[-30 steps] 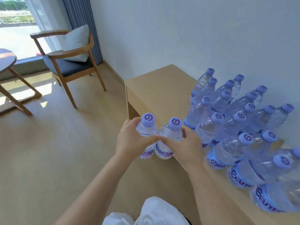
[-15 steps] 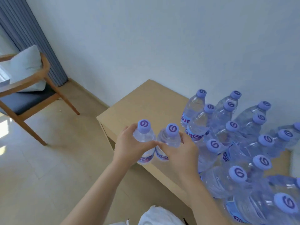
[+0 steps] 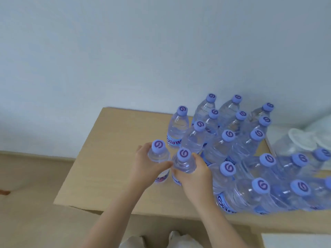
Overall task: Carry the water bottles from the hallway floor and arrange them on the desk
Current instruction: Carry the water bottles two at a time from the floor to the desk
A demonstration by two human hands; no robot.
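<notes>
- While both forearms are reaching over the desk's near edge, the left hand is wrapping its fingers round one purple-capped water bottle, and the right hand is gripping a second bottle.
- Both are staying upright and touching, likely so they land together beside the group.
- Beyond, the standing bottles are crowding the desk towards the wall.
- A second ago the pair was hanging off the desk's front; now it's hovering over the top, and the chair is gone from view.
</notes>
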